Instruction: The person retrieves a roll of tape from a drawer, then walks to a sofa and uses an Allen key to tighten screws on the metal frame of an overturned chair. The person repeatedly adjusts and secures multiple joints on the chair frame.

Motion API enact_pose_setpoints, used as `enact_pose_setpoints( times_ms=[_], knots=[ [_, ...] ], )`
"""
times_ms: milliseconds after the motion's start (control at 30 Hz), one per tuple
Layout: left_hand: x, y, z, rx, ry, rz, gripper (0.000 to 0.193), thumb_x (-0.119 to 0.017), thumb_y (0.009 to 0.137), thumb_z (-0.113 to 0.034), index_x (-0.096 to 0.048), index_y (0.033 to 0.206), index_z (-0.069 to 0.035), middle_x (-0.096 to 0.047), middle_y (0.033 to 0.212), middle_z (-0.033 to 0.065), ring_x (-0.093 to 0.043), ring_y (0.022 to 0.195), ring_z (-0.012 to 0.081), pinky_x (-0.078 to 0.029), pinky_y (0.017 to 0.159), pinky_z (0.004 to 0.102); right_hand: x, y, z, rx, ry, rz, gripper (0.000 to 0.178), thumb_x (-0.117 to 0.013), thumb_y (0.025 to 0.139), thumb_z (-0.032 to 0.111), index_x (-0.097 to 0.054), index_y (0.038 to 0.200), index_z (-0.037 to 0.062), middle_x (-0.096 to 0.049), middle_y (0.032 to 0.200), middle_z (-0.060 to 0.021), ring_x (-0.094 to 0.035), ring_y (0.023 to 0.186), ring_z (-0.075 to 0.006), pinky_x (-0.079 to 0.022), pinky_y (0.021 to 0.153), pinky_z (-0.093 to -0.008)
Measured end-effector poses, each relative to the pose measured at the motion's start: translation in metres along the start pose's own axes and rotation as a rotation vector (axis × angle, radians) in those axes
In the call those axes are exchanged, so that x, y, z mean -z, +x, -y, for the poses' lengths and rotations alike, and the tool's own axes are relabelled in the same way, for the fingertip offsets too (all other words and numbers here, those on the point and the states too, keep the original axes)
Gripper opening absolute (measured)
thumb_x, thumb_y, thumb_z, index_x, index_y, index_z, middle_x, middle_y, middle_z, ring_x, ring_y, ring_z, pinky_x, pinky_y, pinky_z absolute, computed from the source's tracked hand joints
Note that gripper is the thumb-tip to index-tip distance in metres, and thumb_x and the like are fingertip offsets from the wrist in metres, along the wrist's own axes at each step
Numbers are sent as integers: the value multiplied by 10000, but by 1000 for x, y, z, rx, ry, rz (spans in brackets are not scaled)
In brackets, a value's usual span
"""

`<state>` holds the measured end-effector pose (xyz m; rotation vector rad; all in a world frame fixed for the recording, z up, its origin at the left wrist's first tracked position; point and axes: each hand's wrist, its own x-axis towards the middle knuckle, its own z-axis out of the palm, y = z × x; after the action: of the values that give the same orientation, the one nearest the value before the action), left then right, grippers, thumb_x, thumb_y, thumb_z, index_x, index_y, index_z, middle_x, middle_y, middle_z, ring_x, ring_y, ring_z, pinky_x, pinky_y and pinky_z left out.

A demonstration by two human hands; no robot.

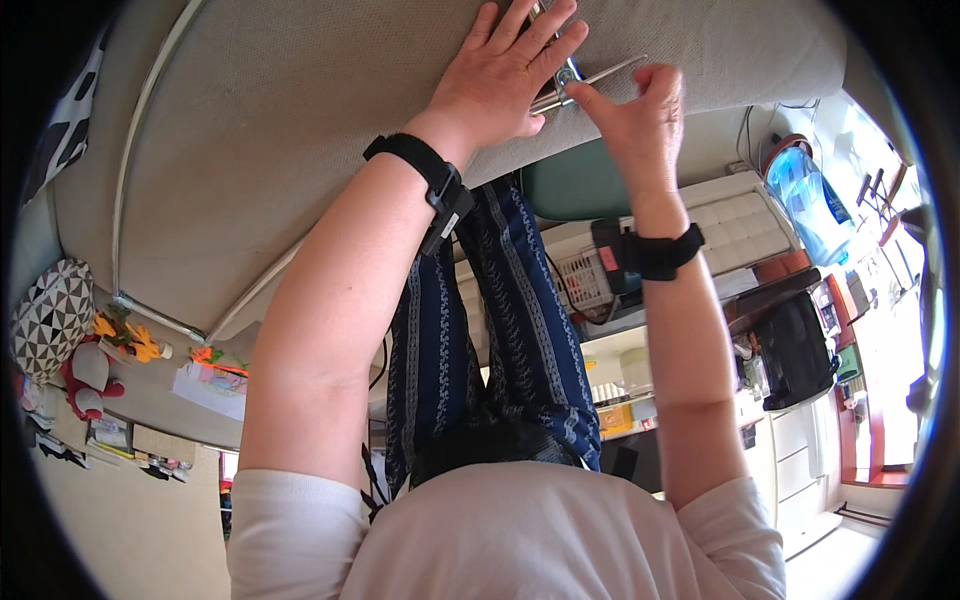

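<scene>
My left hand (498, 82) lies palm down on a beige fabric-covered panel (340, 90), fingers spread. It partly covers a shiny metal tube (548, 103) with a round joint (567, 76), and its thumb rests just below the tube. Close by on the right is my right hand (643, 118), its thumb against the joint and its other fingers curled. A thin metal rod (612, 70) runs from the joint toward the curled forefinger. It looks pinched there, though its exact kind is too small to tell. Both wrists wear black straps with small boxes.
A bent metal tube frame (118, 200) runs along the panel's left side. Beyond lie a patterned cushion (50, 318) and a red and grey plush toy (90, 378). On the right are a large blue water bottle (808, 195), a white plastic basket (583, 280) and a black bag (793, 350).
</scene>
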<state>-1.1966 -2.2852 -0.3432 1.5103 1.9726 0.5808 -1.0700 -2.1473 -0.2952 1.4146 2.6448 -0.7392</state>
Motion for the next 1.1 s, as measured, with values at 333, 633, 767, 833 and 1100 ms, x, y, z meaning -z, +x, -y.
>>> enact_pose_setpoints(
  times_ms=[333, 633, 767, 833, 1100],
  knots=[
    [-3, 1, -11, 18, 83, -146, 797, -704, 814, -265, -361, 1509, -78, -277, 1609, 139, -203, 1505, 382, -241, 1190, 549, -9, 8, 8, -258, 150, 123, 474, -757, 790, 410, -571, 928, -3, -670, 867, -178, -665, 817, -388, -524, 742, -443],
    [-25, -67, -20, 105, 249, -210, 533, -736, 836, -243, -577, 1343, -201, -568, 1112, 12, -556, 1071, 197, -448, 933, 377, -9, 9, -8, -177, 105, 199, 499, -719, 840, 373, -497, 1037, -28, -629, 910, -204, -626, 872, -378, -507, 802, -456],
    [-35, -67, -13, 86, 123, -218, 439, -642, 855, -150, -601, 1291, -168, -562, 987, -21, -562, 927, 151, -455, 815, 330, -17, 9, -15, -171, 209, 147, 415, -686, 856, 282, -476, 1033, -30, -603, 875, -188, -590, 809, -357, -494, 775, -454],
    [-32, -65, -13, 83, 64, -224, 430, -611, 852, -122, -600, 1281, -145, -559, 990, -16, -561, 916, 154, -456, 799, 321, -21, 7, -17, -152, 262, 117, 351, -659, 863, 228, -472, 1012, -28, -591, 861, -177, -570, 777, -343, -487, 757, -451],
    [-30, -61, -13, 62, -58, -221, 488, -715, 806, -107, -631, 1286, -139, -574, 939, 13, -575, 862, 202, -478, 761, 345, -29, 7, -23, -31, 301, -3, 261, -626, 855, 152, -470, 984, -14, -578, 808, -172, -571, 748, -342, -481, 722, -443]
  ],
)
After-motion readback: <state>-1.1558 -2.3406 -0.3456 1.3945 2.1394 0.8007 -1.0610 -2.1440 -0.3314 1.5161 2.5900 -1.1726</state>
